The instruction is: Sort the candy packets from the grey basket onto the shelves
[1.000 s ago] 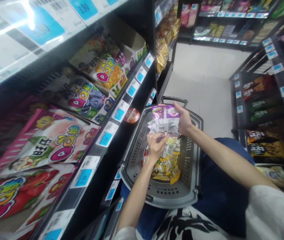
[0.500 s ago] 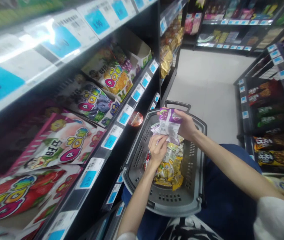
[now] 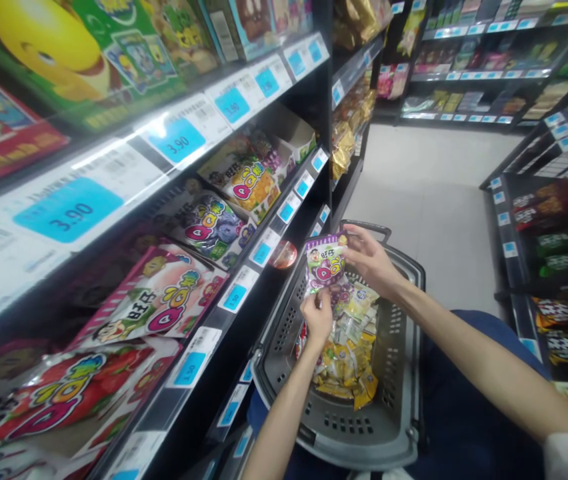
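A small purple and white candy packet [image 3: 325, 261] is held up over the grey basket [image 3: 359, 453], its printed front facing me. My left hand [image 3: 318, 316] pinches the packet's lower edge. On the packet's upper right side, my right hand [image 3: 370, 259] grips it between thumb and fingers. Below both hands, the basket holds yellow wrapped snacks [image 3: 347, 367], pale green packets [image 3: 359, 310] and something red at the left, partly behind my left hand.
On the left, a shelf [image 3: 199, 357] with price labels holds candy bags, including a strawberry one [image 3: 84, 387]. A round red-lidded container [image 3: 283, 255] sits near the basket. Dark racks [image 3: 514, 253] of snack bags stand right; more shelves [image 3: 474, 77] cross the far end.
The packet has been turned so its colourful front shows instead of its back. The view has shifted, bringing more of the upper shelf into sight and moving the basket slightly lower and right.
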### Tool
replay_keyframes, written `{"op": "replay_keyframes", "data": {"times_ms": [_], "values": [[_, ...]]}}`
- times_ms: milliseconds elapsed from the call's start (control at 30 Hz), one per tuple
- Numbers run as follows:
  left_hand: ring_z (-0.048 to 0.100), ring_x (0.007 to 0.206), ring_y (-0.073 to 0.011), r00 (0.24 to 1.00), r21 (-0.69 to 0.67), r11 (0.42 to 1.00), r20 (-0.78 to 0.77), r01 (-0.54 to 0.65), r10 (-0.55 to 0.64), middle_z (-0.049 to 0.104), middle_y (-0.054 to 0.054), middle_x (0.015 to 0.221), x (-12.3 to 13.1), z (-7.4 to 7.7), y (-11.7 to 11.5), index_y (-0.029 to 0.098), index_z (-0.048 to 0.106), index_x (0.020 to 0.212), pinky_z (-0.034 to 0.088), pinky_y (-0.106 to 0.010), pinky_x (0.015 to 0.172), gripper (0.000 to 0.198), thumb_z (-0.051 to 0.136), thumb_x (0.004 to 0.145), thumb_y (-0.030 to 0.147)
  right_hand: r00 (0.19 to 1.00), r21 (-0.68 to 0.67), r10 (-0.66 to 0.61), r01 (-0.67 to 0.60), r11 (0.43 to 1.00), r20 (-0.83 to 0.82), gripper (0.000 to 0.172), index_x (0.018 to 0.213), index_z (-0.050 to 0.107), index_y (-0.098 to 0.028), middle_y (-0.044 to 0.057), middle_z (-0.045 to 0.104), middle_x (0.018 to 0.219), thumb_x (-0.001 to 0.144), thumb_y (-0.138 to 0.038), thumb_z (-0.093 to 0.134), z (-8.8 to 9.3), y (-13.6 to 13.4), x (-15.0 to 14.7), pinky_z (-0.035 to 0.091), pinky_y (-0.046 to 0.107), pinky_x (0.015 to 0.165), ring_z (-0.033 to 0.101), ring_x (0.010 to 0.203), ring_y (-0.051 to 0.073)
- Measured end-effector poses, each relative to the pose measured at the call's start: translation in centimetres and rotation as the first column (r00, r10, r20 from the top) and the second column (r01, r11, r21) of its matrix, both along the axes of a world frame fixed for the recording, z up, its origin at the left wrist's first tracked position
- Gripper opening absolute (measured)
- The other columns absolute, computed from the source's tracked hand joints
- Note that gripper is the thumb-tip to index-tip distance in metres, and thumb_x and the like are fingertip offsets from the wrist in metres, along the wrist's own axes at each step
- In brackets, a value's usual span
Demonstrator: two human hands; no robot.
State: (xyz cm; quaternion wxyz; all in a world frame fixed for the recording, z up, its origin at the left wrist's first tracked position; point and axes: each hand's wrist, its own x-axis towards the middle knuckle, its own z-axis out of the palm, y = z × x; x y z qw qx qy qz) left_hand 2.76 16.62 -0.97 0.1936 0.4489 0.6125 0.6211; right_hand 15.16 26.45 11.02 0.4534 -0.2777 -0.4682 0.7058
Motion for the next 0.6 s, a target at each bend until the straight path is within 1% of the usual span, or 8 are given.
{"op": "replay_keyframes", "data": {"times_ms": [67,167,267,367,433,467,533,600], "values": [[0.067,0.067,-0.0178,0.988,-0.051,0.997,0.146,0.056,-0.048,0.073,-0.006,0.074,0.0,0.1,0.1,0.015,0.066,0.081,0.052,-0.030,0.069,0.033,0.056,0.095,0.044,0.991,-0.070,-0.124,0.127,0.989,0.045,0.059,0.118,0.063,-0.027,0.002,0.071,0.102,0.065,-0.032,0.087,-0.1,0.2,-0.1,0.051,0.035,0.088,0.065,0.092,0.018],[0.065,0.062,-0.0163,0.938,-0.040,0.986,0.317,0.164,-0.143,0.068,-0.002,0.066,0.1,0.5,0.4,0.017,0.061,0.079,0.051,-0.029,0.067,0.036,0.057,0.093,0.050,0.970,-0.141,-0.222,0.234,0.962,0.096,0.053,0.106,0.067,-0.021,0.002,0.072,0.094,0.059,-0.028,0.090,-0.6,0.7,0.0,0.052,0.032,0.080,0.065,0.087,0.017],[0.063,0.060,-0.0156,0.895,-0.024,0.981,0.414,0.195,-0.168,0.065,0.000,0.064,0.4,0.7,0.6,0.017,0.058,0.077,0.051,-0.029,0.067,0.038,0.060,0.090,0.053,0.955,-0.172,-0.273,0.289,0.942,0.113,0.049,0.097,0.069,-0.019,0.003,0.073,0.091,0.055,-0.026,0.091,-1.0,1.1,0.1,0.050,0.030,0.075,0.065,0.085,0.016],[0.062,0.059,-0.0154,0.877,-0.016,0.981,0.451,0.194,-0.166,0.064,0.000,0.066,0.6,0.6,0.6,0.017,0.058,0.076,0.051,-0.029,0.067,0.039,0.062,0.088,0.053,0.945,-0.180,-0.302,0.321,0.930,0.127,0.050,0.096,0.070,-0.019,0.002,0.073,0.088,0.052,-0.026,0.093,-1.2,1.4,0.3,0.048,0.027,0.070,0.065,0.081,0.015],[0.062,0.061,-0.0158,0.889,-0.025,0.982,0.429,0.186,-0.157,0.065,0.000,0.066,0.6,0.4,0.5,0.017,0.058,0.077,0.050,-0.029,0.067,0.038,0.059,0.090,0.053,0.946,-0.200,-0.293,0.316,0.927,0.136,0.050,0.096,0.070,-0.019,0.002,0.073,0.091,0.052,-0.027,0.093,-1.2,1.6,0.3,0.047,0.026,0.067,0.064,0.080,0.014],[0.062,0.062,-0.0159,0.909,-0.035,0.985,0.391,0.169,-0.142,0.065,-0.001,0.067,0.5,0.3,0.4,0.017,0.058,0.077,0.049,-0.028,0.067,0.038,0.058,0.091,0.052,0.950,-0.216,-0.279,0.305,0.927,0.143,0.049,0.096,0.070,-0.019,0.002,0.073,0.092,0.053,-0.028,0.093,-1.2,1.6,0.3,0.047,0.025,0.067,0.064,0.079,0.014],[0.059,0.063,-0.0155,0.963,-0.062,0.992,0.253,0.106,-0.087,0.064,-0.001,0.068,0.2,0.2,0.1,0.017,0.059,0.076,0.046,-0.027,0.065,0.037,0.056,0.092,0.049,0.961,-0.275,-0.222,0.261,0.925,0.166,0.044,0.096,0.070,-0.019,0.001,0.073,0.092,0.059,-0.031,0.091,-1.3,1.3,0.2,0.047,0.024,0.066,0.063,0.078,0.012],[0.055,0.063,-0.0148,0.997,-0.071,0.997,0.072,0.020,-0.015,0.061,-0.001,0.066,-0.2,0.4,-0.1,0.017,0.059,0.073,0.042,-0.026,0.063,0.034,0.055,0.092,0.045,0.975,-0.354,-0.126,0.185,0.917,0.185,0.039,0.093,0.069,-0.019,0.001,0.072,0.088,0.063,-0.034,0.090,-1.6,0.7,-0.2,0.047,0.022,0.062,0.061,0.073,0.011]]}}
